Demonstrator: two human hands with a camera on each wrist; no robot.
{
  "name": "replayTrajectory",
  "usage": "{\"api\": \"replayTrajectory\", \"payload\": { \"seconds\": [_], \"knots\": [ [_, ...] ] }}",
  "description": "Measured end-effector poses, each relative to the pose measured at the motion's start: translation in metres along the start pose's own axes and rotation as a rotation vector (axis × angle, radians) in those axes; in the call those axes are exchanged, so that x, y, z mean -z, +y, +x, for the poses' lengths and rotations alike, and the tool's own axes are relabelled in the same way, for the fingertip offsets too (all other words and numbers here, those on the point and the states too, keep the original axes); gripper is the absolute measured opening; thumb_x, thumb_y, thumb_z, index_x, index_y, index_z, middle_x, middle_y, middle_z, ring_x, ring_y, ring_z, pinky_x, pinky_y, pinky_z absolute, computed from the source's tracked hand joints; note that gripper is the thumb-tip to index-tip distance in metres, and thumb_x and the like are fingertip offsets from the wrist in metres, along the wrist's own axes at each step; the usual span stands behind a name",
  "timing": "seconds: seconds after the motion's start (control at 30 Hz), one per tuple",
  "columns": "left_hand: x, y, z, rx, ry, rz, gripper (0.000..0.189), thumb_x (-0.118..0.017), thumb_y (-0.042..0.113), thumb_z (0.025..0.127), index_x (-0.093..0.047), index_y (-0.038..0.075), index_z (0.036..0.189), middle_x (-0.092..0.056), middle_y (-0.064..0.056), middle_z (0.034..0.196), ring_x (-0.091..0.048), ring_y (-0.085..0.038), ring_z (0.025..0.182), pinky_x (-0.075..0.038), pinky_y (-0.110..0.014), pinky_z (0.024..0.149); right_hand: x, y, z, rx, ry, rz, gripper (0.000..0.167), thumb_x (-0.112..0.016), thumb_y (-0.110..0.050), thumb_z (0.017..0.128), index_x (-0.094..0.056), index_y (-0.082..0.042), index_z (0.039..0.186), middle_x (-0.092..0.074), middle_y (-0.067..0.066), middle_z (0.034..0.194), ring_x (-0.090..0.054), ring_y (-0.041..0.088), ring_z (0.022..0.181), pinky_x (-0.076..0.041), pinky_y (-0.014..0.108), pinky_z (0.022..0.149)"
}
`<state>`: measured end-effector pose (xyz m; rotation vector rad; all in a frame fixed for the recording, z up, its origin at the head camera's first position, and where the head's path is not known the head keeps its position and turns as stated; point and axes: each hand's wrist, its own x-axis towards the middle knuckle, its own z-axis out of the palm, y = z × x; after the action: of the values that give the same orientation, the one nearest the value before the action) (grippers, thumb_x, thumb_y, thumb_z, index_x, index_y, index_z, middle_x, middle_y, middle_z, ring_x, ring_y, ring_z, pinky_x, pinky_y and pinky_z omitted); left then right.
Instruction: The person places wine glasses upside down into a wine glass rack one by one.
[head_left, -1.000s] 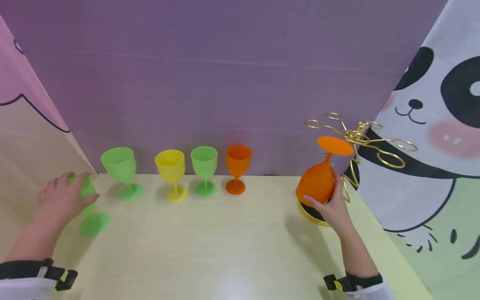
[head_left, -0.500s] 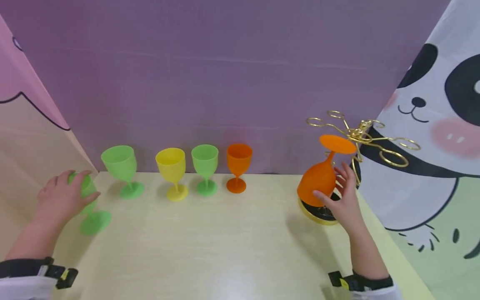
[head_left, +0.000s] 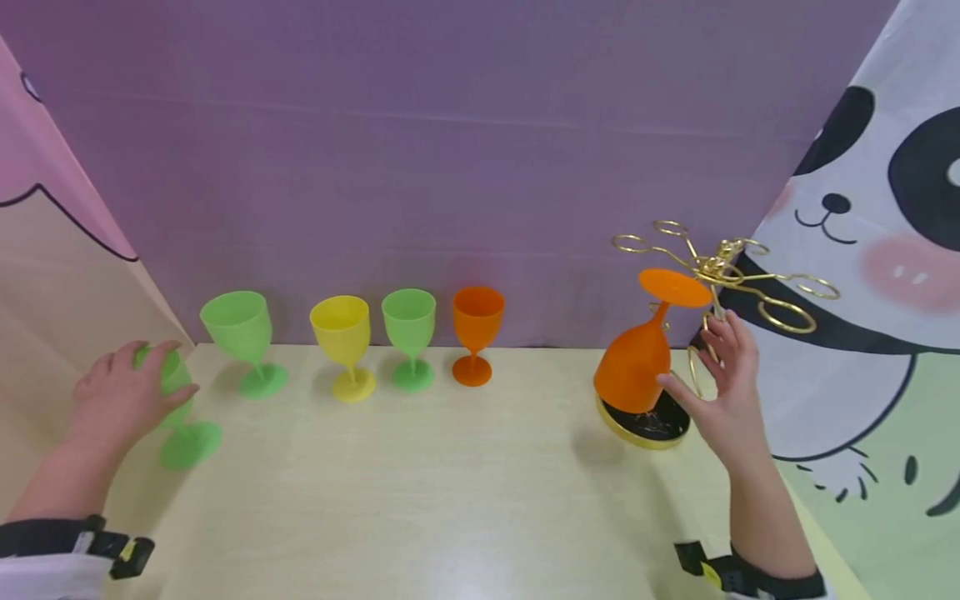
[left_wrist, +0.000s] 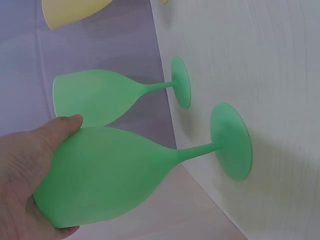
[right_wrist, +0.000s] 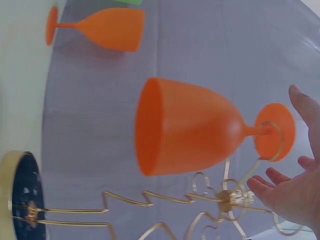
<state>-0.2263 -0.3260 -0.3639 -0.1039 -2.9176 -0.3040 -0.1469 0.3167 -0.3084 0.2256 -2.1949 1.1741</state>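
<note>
On the left of the head view, my left hand [head_left: 120,396] grips a green goblet [left_wrist: 110,172] from above by its bowl, the goblet standing upright on its foot. On the right, an orange goblet [head_left: 633,367] hangs upside down by its foot in a loop of a gold wire rack [head_left: 720,271]. My right hand [head_left: 723,400] is just right of that goblet, fingers spread and holding nothing. In the right wrist view a gap shows between this hand and the orange bowl.
A second green goblet [head_left: 238,329], a yellow goblet [head_left: 341,333], another green goblet [head_left: 408,325] and an upright orange goblet [head_left: 477,321] line the back of the pale table [head_left: 420,492]. The rack's round black base with gold rim [head_left: 648,442] sits below the hanging goblet.
My right hand has let go of the orange goblet and moved away to the right, leaving it hanging on the rack. My left hand has stayed on the green goblet.
</note>
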Motion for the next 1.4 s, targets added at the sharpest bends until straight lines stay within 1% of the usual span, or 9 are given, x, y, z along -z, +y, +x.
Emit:
{"api": "replayTrajectory", "payload": {
  "seconds": [0.2, 0.47, 0.67, 0.9, 1.0, 1.07, 1.2, 1.3, 1.4],
  "knots": [
    [0.0, 0.0, -0.001, -0.002, 0.001, 0.004, 0.074, -0.059, 0.043, 0.093, -0.027, 0.001, 0.144, -0.02, -0.045, 0.137, -0.022, -0.068, 0.116, -0.021, -0.081, 0.091, 0.012, -0.018, 0.003, 0.068, 0.041, -0.006, 0.106, -0.068, 0.024, 0.072, -0.014, -0.018, 0.153, -0.031, -0.005, 0.149, -0.033, 0.013, 0.137, -0.031, 0.012, 0.11],
    [0.0, -0.001, 0.0, -0.005, 0.01, 0.028, 0.072, -0.058, 0.043, 0.093, -0.029, 0.001, 0.143, -0.022, -0.044, 0.136, -0.024, -0.067, 0.116, -0.023, -0.081, 0.09, 0.033, -0.04, 0.019, 0.171, 0.087, -0.01, 0.097, -0.068, 0.023, 0.073, -0.02, -0.011, 0.151, -0.034, -0.007, 0.147, -0.035, 0.013, 0.134, -0.032, 0.012, 0.11],
    [0.0, -0.002, 0.001, -0.004, 0.003, 0.032, 0.074, -0.059, 0.045, 0.093, -0.028, 0.001, 0.144, -0.022, -0.043, 0.137, -0.024, -0.067, 0.116, -0.023, -0.082, 0.09, 0.053, -0.055, 0.042, 0.134, 0.08, -0.092, 0.09, -0.071, 0.011, 0.079, -0.023, -0.015, 0.151, -0.033, -0.001, 0.151, -0.035, 0.015, 0.137, -0.03, 0.011, 0.11],
    [0.0, -0.001, 0.0, 0.001, -0.006, 0.015, 0.074, -0.058, 0.043, 0.094, -0.026, 0.001, 0.145, -0.021, -0.045, 0.137, -0.023, -0.067, 0.117, -0.021, -0.081, 0.091, 0.077, -0.058, 0.086, 0.025, 0.034, -0.238, 0.077, -0.068, -0.012, 0.089, -0.024, -0.021, 0.152, -0.025, 0.004, 0.157, -0.03, 0.015, 0.141, -0.022, 0.018, 0.118],
    [0.001, -0.001, -0.001, 0.005, -0.002, 0.013, 0.073, -0.058, 0.043, 0.094, -0.027, 0.001, 0.145, -0.021, -0.045, 0.137, -0.023, -0.067, 0.116, -0.022, -0.081, 0.091, 0.086, -0.054, 0.109, -0.047, -0.014, -0.281, 0.074, -0.064, -0.018, 0.092, -0.022, -0.024, 0.153, -0.022, 0.003, 0.159, -0.028, 0.016, 0.143, -0.019, 0.021, 0.119],
    [0.001, -0.001, -0.002, 0.008, -0.004, 0.013, 0.074, -0.058, 0.043, 0.094, -0.027, 0.001, 0.146, -0.021, -0.045, 0.137, -0.023, -0.067, 0.116, -0.023, -0.081, 0.09, 0.093, -0.05, 0.124, -0.099, -0.067, -0.295, 0.073, -0.061, -0.022, 0.094, -0.02, -0.026, 0.153, -0.018, 0.004, 0.161, -0.024, 0.02, 0.146, -0.018, 0.028, 0.121],
    [0.0, -0.003, -0.002, 0.02, -0.017, 0.015, 0.075, -0.058, 0.044, 0.094, -0.025, 0.001, 0.146, -0.02, -0.045, 0.136, -0.023, -0.068, 0.116, -0.023, -0.081, 0.09, 0.103, -0.039, 0.15, -0.198, -0.21, -0.352, 0.072, -0.058, -0.033, 0.096, -0.016, -0.031, 0.154, -0.011, 0.004, 0.163, -0.016, 0.033, 0.148, -0.019, 0.053, 0.119],
    [-0.001, -0.003, -0.002, 0.02, -0.021, 0.02, 0.074, -0.058, 0.043, 0.094, -0.026, 0.001, 0.145, -0.02, -0.045, 0.136, -0.023, -0.068, 0.115, -0.023, -0.081, 0.09, 0.106, -0.034, 0.164, -0.21, -0.336, -0.43, 0.075, -0.057, -0.037, 0.096, -0.015, -0.022, 0.156, -0.01, 0.014, 0.163, -0.016, 0.046, 0.144, -0.021, 0.068, 0.11],
    [-0.002, -0.002, 0.0, 0.01, -0.019, 0.017, 0.073, -0.058, 0.044, 0.094, -0.027, 0.001, 0.144, -0.021, -0.045, 0.136, -0.024, -0.068, 0.115, -0.024, -0.081, 0.089, 0.108, -0.032, 0.177, -0.191, -0.462, -0.517, 0.078, -0.057, -0.038, 0.096, -0.016, -0.009, 0.155, -0.014, 0.027, 0.158, -0.019, 0.055, 0.138, -0.025, 0.074, 0.103]
  ]
}}
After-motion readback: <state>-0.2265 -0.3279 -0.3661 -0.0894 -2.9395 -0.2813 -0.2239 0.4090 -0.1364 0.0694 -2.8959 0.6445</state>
